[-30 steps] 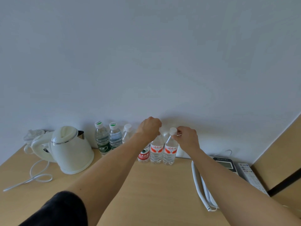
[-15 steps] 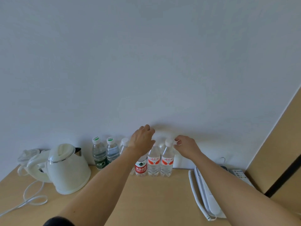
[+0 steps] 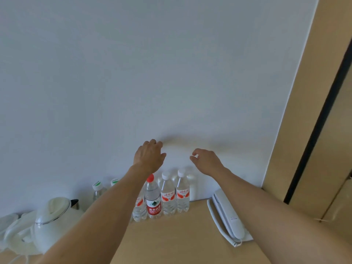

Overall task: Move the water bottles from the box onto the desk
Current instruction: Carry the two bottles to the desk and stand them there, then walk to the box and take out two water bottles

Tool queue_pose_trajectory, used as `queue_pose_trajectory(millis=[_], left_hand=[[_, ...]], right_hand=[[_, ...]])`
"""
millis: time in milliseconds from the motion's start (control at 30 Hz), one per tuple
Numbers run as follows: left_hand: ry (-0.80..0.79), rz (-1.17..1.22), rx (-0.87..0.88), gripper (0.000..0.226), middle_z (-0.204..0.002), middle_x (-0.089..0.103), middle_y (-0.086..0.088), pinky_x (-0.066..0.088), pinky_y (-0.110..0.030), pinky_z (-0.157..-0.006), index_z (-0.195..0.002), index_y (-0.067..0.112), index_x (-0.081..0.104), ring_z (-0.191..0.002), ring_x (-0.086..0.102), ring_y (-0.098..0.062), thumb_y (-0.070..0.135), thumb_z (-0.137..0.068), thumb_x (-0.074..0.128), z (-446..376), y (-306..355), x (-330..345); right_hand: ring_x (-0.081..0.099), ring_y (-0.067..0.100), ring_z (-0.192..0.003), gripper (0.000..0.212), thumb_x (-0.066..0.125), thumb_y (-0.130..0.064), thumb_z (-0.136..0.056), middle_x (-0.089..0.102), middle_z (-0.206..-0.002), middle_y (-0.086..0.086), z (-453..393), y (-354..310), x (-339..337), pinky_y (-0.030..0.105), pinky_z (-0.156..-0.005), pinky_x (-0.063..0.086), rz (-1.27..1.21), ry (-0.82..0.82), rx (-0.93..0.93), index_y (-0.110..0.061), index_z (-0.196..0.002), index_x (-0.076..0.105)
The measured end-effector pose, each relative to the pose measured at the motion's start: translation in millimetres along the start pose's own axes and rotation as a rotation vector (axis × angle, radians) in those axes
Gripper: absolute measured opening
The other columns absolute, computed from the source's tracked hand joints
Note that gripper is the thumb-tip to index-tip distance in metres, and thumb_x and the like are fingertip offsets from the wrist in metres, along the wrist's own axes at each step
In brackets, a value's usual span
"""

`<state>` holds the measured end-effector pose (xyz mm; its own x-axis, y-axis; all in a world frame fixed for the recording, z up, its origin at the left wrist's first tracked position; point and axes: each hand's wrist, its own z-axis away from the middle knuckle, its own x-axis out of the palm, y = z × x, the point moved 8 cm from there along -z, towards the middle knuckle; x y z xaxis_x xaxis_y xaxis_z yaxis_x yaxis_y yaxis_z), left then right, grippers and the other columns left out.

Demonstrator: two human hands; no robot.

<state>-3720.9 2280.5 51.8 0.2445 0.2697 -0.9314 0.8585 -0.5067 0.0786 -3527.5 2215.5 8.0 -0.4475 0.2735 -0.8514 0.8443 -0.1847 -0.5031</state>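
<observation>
Water bottles (image 3: 167,195) stand upright in a tight row on the desk (image 3: 171,241) at its back edge, against the white wall (image 3: 171,73). Above them the left hand (image 3: 149,156) hangs in the air with loosely bent fingers, holding nothing; the right hand (image 3: 206,160) hangs beside it, fingers (image 3: 194,156) loosely curled and empty. Neither hand touches a bottle. In the row, a red-capped bottle (image 3: 153,199) stands just left of two white-capped bottles with orange labels; another orange-labelled bottle is partly hidden behind the left forearm, and two green-marked caps (image 3: 97,184) show further left. A white kettle (image 3: 55,223) sits near the desk's left edge, a white telephone handset (image 3: 227,218) toward its right edge.
</observation>
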Motion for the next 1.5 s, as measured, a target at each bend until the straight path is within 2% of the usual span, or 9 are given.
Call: queue_pose_trajectory(millis=[467,600,700,767,933,1100,1200,1367,1500], left_hand=[[-0.045,0.162,0.317,0.043,-0.130,0.059,-0.006,0.047,-0.039,-0.096,-0.139,0.016,0.053,-0.118,0.055,-0.026,0.038,-0.102,0.050,23,183,9],[-0.066,0.181,0.401,0.044,-0.132,0.058,-0.007,0.046,-0.039,-0.095,-0.141,0.016,0.051,-0.119,0.054,-0.027,0.037,-0.102,0.049,40,246,6],[-0.071,0.190,0.472,0.044,-0.130,0.058,-0.007,0.047,-0.039,-0.095,-0.141,0.016,0.051,-0.118,0.055,-0.026,0.037,-0.103,0.048,59,303,-3],[-0.068,0.188,0.527,0.043,-0.128,0.059,-0.007,0.048,-0.039,-0.094,-0.140,0.015,0.051,-0.116,0.055,-0.026,0.037,-0.103,0.046,76,349,-11],[-0.079,0.209,0.650,0.041,-0.125,0.059,-0.009,0.051,-0.039,-0.090,-0.137,0.014,0.052,-0.111,0.057,-0.026,0.036,-0.104,0.043,140,475,-29],[-0.154,0.247,0.818,0.039,-0.130,0.056,-0.006,0.050,-0.044,-0.098,-0.131,0.014,0.053,-0.120,0.054,-0.028,0.037,-0.103,0.040,220,609,-31],[-0.174,0.313,0.890,0.044,-0.135,0.056,-0.006,0.046,-0.042,-0.103,-0.139,0.017,0.051,-0.124,0.053,-0.029,0.041,-0.102,0.043,273,683,-32],[-0.248,0.424,1.024,0.043,-0.136,0.057,-0.008,0.044,-0.039,-0.103,-0.138,0.018,0.053,-0.125,0.051,-0.030,0.038,-0.101,0.048,357,785,-34],[-0.305,0.431,1.122,0.043,-0.136,0.058,-0.008,0.047,-0.037,-0.097,-0.137,0.018,0.054,-0.122,0.055,-0.032,0.039,-0.100,0.049,406,843,-30]], right_hand=[[0.056,0.025,-0.117,0.042,0.047,-0.044,-0.101,0.062,-0.129,0.009,118,102,-97,0.034,-0.091,0.046,0.039,0.137,0.292,-0.018,-0.133,0.056],[0.058,0.023,-0.110,0.042,0.047,-0.042,-0.102,0.061,-0.128,0.009,164,139,-124,0.035,-0.091,0.049,0.019,0.179,0.360,-0.016,-0.133,0.055],[0.057,0.017,-0.093,0.034,0.048,-0.038,-0.103,0.064,-0.117,0.009,207,171,-153,0.032,-0.080,0.049,0.007,0.222,0.415,-0.014,-0.125,0.058],[0.058,0.017,-0.090,0.031,0.047,-0.038,-0.102,0.065,-0.113,0.006,246,197,-180,0.030,-0.076,0.048,0.055,0.254,0.474,-0.017,-0.120,0.060],[0.060,0.028,-0.108,0.033,0.047,-0.038,-0.100,0.066,-0.118,0.008,362,268,-245,0.032,-0.085,0.048,0.110,0.318,0.598,-0.017,-0.122,0.060],[0.057,0.031,-0.117,0.038,0.048,-0.038,-0.100,0.068,-0.118,0.011,491,332,-301,0.035,-0.094,0.046,0.139,0.402,0.730,-0.016,-0.130,0.058],[0.057,0.029,-0.119,0.041,0.048,-0.041,-0.100,0.067,-0.122,0.009,571,366,-328,0.036,-0.095,0.046,0.154,0.453,0.836,-0.018,-0.132,0.059],[0.056,0.023,-0.121,0.043,0.050,-0.046,-0.099,0.065,-0.127,0.003,698,413,-365,0.032,-0.091,0.045,0.167,0.556,1.034,-0.021,-0.133,0.058],[0.055,0.025,-0.123,0.045,0.050,-0.045,-0.099,0.064,-0.129,0.007,776,439,-386,0.034,-0.096,0.045,0.199,0.604,1.172,-0.018,-0.134,0.058]])
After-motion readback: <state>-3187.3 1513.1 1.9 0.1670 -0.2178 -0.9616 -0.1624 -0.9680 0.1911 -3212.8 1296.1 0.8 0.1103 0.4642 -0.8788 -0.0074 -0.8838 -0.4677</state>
